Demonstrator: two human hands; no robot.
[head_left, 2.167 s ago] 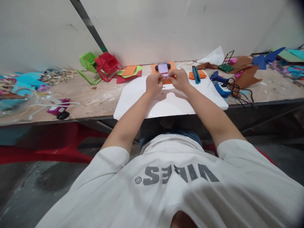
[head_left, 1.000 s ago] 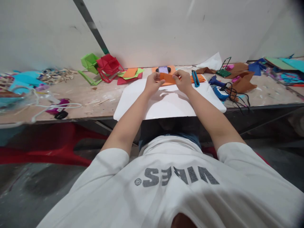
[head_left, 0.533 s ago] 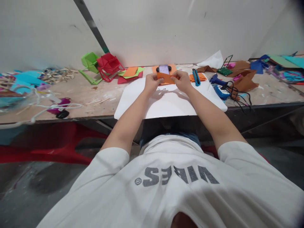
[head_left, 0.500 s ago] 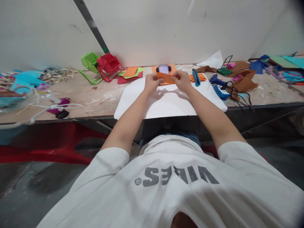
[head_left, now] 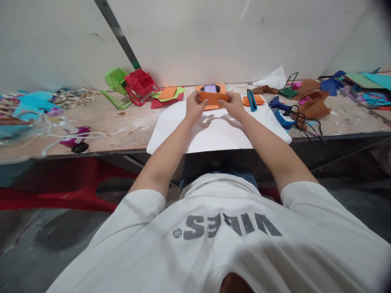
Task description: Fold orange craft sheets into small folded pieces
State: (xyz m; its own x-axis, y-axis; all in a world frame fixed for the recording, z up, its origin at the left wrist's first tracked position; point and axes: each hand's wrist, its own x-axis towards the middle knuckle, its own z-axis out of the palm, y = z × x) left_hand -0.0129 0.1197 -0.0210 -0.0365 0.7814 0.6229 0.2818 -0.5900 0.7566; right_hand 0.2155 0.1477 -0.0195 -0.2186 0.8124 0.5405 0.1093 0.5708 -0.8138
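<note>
Between my two hands is a piece of orange paper or felt (head_left: 213, 99); its exact material is hard to tell. My left hand (head_left: 194, 105) pinches its left end with the thumb in front, and my right hand (head_left: 234, 105) grips the right end the same way. The piece is held up just above a white board (head_left: 220, 136). Right behind it, a phone (head_left: 210, 88) with a lit screen rests on another orange sheet. To the right of my right hand, a blue utility knife (head_left: 252, 100) lies across a stack of orange pieces (head_left: 258, 99).
Red (head_left: 141, 83) and green (head_left: 115, 81) folded models stand at the back left, beside coloured sheets (head_left: 168, 94). A blue glue gun (head_left: 281, 106) with a tangled black cord lies on the right. Wooden sticks (head_left: 75, 97) and a purple object (head_left: 76, 136) lie at left.
The orange piece has tilted and its front face now shows flatter between my hands. My right thumb has shifted slightly left along it. My arms stay nearly where they were.
</note>
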